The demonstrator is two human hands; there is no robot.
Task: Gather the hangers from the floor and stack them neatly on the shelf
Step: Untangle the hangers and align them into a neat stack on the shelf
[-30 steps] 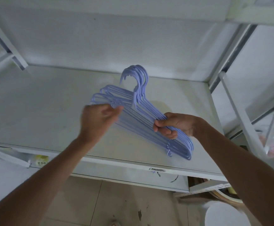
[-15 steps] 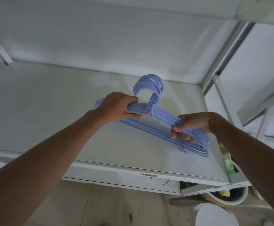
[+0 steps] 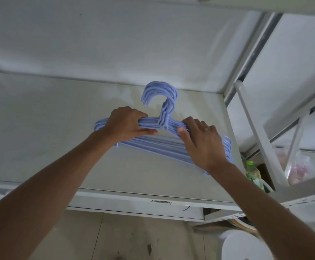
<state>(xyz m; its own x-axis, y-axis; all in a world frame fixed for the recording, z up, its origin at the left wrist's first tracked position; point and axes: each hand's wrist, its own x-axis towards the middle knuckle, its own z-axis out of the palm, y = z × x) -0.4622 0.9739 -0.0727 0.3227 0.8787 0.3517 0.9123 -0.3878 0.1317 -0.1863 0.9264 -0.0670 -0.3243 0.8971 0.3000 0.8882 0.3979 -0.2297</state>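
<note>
A bundle of several light-blue plastic hangers [image 3: 162,145] is over the white shelf board [image 3: 40,128], hooks stacked together and pointing toward the back wall. My left hand [image 3: 126,123] grips the left shoulder bars, fingers curled over them and thumb underneath. My right hand [image 3: 201,141] covers the right shoulder bars just right of the necks, fingers curled over them and thumb pressing the near side. The right ends of the hangers stick out past my right wrist, near the shelf's right edge. Whether the bundle rests fully on the board cannot be told.
A white metal upright and diagonal brace [image 3: 256,128] stand at the shelf's right side. Below on the right are a green-capped bottle [image 3: 253,173], a plastic bag [image 3: 297,167] and a round white lid [image 3: 246,244]. Tiled floor [image 3: 124,241] lies under the shelf's front edge.
The hanger bundle has moved further back on the shelf and turned level. My right hand slid from the right end of the bars up toward the necks; my left hand kept its grip.
</note>
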